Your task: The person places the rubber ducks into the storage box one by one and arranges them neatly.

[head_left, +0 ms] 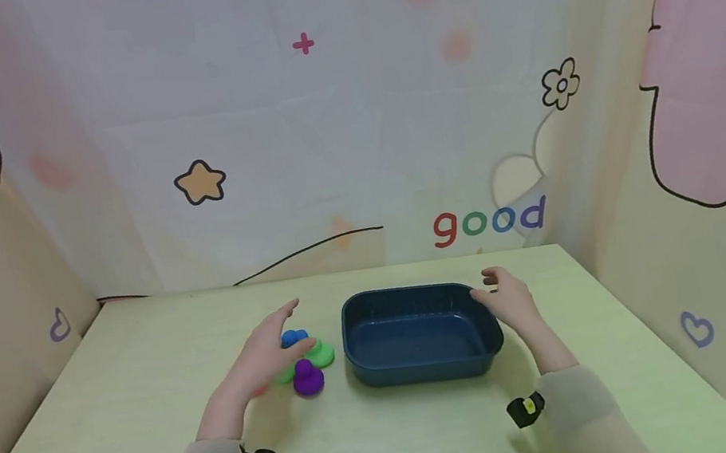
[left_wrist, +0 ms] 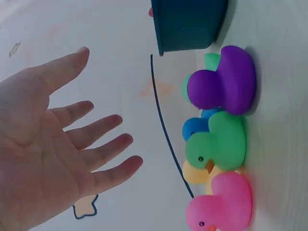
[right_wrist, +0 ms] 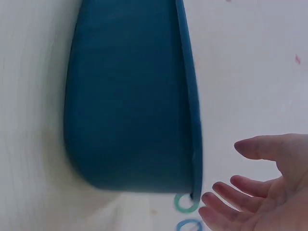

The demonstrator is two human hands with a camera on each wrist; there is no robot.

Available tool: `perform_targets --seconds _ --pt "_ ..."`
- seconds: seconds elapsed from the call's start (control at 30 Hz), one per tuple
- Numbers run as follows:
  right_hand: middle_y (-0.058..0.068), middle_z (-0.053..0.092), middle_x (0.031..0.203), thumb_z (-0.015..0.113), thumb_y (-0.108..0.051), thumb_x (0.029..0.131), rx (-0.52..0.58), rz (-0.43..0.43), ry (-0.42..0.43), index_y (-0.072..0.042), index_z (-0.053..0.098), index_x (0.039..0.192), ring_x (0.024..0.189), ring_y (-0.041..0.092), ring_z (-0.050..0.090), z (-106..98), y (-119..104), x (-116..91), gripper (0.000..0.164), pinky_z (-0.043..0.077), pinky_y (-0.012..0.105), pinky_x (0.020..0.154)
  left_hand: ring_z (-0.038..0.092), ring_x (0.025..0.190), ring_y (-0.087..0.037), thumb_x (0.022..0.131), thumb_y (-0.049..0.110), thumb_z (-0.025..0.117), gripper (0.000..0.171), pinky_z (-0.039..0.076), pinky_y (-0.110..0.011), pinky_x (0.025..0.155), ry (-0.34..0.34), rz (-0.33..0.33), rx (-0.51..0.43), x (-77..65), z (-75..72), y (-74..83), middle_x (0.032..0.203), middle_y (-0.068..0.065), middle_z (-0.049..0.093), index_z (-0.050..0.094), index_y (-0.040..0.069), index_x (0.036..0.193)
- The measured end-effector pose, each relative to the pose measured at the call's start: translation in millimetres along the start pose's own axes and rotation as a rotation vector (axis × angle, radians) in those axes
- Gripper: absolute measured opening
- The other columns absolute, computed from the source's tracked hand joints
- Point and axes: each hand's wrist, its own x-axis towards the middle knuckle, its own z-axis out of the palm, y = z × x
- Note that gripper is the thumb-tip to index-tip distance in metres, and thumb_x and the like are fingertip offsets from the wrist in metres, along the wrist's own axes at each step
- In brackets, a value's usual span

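Note:
My left hand hovers over a cluster of small toy ducks on the table, its fingers spread and holding nothing. The left wrist view shows a purple duck, a green duck and a pink duck in a row. Partly hidden behind them are a blue duck, a yellow duck and a second green one. A dark blue rectangular basin stands right of the ducks. At its right end is my right hand, fingers loosely bent, with a gap to the rim in the right wrist view.
The pale table carries both the basin and the ducks. A printed cloth with cartoon shapes and the word "good" rises along the back and both sides. Each wrist wears a black strap.

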Motion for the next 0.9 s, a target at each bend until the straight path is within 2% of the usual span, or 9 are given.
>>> perform_targets --seconds 0.27,0.37,0.47,0.6,0.77,0.87,0.9 --pt "0.034 0.038 0.145 0.052 -0.015 0.099 0.346 0.216 -0.16 0.012 0.029 0.146 0.13 0.046 0.045 -6 30 5 0.059 0.046 0.049 0.105 0.043 0.134 -0.044 0.094 0.023 0.064 0.065 0.037 -0.06 0.107 0.025 -0.043 -0.098 -8.0 -16.7 -17.6 0.143 -0.023 0.049 0.035 0.004 0.149" --pt "0.033 0.035 0.148 0.051 -0.017 0.1 0.431 0.264 -0.222 0.012 0.027 0.147 0.128 0.041 0.049 -7 38 5 0.061 0.05 0.04 0.101 0.045 0.132 -0.043 0.094 0.023 0.064 0.064 0.039 -0.06 0.106 0.026 -0.061 -0.131 -9.8 -21.3 -24.3 0.142 -0.023 0.05 0.037 0.004 0.149" --pt "0.032 0.034 0.15 0.053 -0.018 0.1 0.498 0.292 -0.272 0.011 0.027 0.148 0.112 0.025 0.062 -5 44 5 0.062 0.055 0.025 0.088 0.046 0.131 -0.042 0.094 0.023 0.065 0.064 0.04 -0.059 0.104 0.028 -0.095 -0.156 -13.2 -25.6 -31.1 0.142 -0.022 0.05 0.037 0.005 0.149" --pt "0.028 0.028 0.154 0.053 -0.017 0.1 0.62 0.297 -0.338 0.009 0.024 0.15 0.097 0.005 0.059 -2 50 6 0.064 0.052 0.017 0.078 0.046 0.131 -0.041 0.093 0.023 0.066 0.066 0.042 -0.058 0.103 0.039 -0.122 -0.189 -18.8 -31.9 -39.3 0.142 -0.02 0.05 0.037 0.007 0.149" --pt "0.021 0.026 0.153 0.051 -0.009 0.098 0.749 0.298 -0.396 0.006 0.018 0.153 0.091 0.003 0.056 -1 58 7 0.065 0.051 0.018 0.078 0.044 0.133 -0.041 0.092 0.025 0.067 0.068 0.042 -0.058 0.103 0.033 -0.132 -0.22 -24.3 -39.7 -48.6 0.144 -0.021 0.048 0.035 0.007 0.15" --pt "0.018 0.025 0.154 0.05 -0.003 0.096 0.809 0.285 -0.433 0.004 0.014 0.154 0.093 0.004 0.055 0 64 7 0.068 0.051 0.017 0.079 0.044 0.133 -0.042 0.091 0.024 0.068 0.069 0.042 -0.058 0.103 0.018 -0.135 -0.234 -27.9 -43.7 -53.9 0.145 -0.023 0.046 0.035 0.006 0.15" --pt "0.017 0.031 0.15 0.05 -0.001 0.096 0.831 0.284 -0.44 0.003 0.014 0.154 0.093 0.004 0.055 1 67 6 0.069 0.052 0.017 0.079 0.043 0.133 -0.043 0.091 0.024 0.068 0.069 0.042 -0.058 0.103 0.011 -0.136 -0.235 -29.0 -44.7 -55.8 0.145 -0.023 0.046 0.035 0.006 0.149"
